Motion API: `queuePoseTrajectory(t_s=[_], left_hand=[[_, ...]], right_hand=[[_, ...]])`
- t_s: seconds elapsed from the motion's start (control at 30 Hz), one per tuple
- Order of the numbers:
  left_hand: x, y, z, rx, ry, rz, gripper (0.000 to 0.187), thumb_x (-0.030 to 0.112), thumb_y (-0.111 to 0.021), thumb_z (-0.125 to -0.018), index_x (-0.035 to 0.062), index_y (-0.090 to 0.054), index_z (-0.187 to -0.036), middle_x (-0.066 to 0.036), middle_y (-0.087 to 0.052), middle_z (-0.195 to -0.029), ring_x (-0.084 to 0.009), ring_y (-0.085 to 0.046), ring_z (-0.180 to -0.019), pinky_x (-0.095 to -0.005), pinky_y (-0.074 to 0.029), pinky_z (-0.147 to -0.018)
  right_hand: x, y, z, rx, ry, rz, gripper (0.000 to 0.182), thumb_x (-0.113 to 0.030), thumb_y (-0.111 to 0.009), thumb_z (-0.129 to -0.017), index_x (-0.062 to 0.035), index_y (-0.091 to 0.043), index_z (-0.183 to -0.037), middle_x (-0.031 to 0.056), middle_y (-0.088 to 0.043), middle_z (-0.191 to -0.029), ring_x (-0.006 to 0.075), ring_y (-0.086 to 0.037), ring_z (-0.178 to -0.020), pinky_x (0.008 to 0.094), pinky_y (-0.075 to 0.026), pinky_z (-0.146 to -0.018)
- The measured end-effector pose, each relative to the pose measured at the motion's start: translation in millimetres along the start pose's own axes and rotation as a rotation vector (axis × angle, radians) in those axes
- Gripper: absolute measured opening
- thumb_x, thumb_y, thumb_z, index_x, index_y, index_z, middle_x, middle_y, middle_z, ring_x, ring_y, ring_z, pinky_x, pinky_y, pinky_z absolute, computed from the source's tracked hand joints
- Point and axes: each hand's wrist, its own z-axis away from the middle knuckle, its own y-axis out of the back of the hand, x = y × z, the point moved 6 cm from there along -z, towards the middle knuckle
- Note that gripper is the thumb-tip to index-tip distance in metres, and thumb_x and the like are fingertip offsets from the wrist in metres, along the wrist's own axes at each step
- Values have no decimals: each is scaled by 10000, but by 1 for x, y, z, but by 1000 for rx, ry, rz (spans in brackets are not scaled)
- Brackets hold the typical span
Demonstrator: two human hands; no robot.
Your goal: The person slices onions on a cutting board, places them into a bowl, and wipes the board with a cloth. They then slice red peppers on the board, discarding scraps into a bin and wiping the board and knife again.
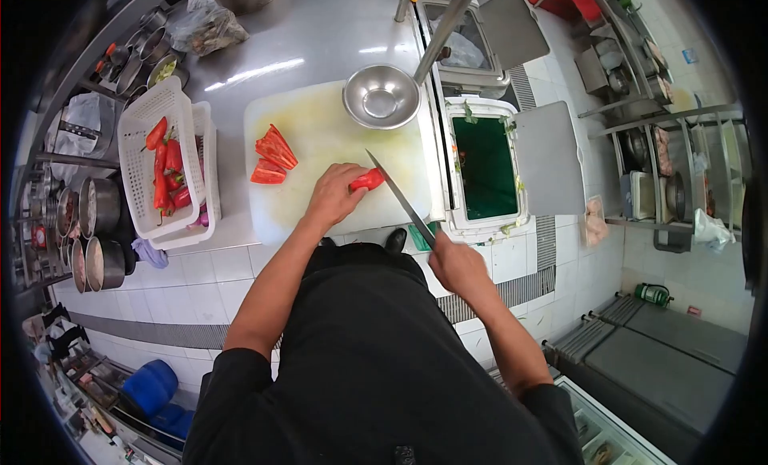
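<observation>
My left hand (337,195) is closed on a red pepper (367,179), pressing it against the white cutting board (320,117). In my right hand (459,264) is the handle of a long kitchen knife (406,203). Its blade points up and to the left, and lies right at the pepper's right end. Cut red pepper pieces (275,147) rest on the left part of the board, insides showing. A steel bowl (382,97) stands at the board's upper right corner, with nothing visible inside.
Left of the board, a white perforated basket (128,169) holds whole red peppers (164,167), stacked on another basket. On the right is a bin with a green liner (485,169), its grey lid (548,157) swung open. Steel pots (100,205) stand far left.
</observation>
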Motion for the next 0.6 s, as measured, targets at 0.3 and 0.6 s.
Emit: queuePoseTrajectory(t_s=[0.3,0.6], left_hand=[[-15,14,4,68,294,-12,390,130,-721,-886,65,-692,-1269,-112,-587,-1363,-280,-642,-1090,-378,-527,-949],[-10,16,1,-159,258,123,539,195,-720,-917,73,-590,-1425,-140,-507,-1485,-261,-666,-1114,-341,-545,-952]], right_hand=[[39,-41,13,9,-87,-58,235,-232,-588,-974,-12,-525,-1026,260,-687,-762,479,-673,-748,589,-516,-685],[35,-16,21,33,-122,-97,241,-288,-610,-985,-62,-534,-1015,229,-684,-742,466,-671,-735,581,-505,-675]])
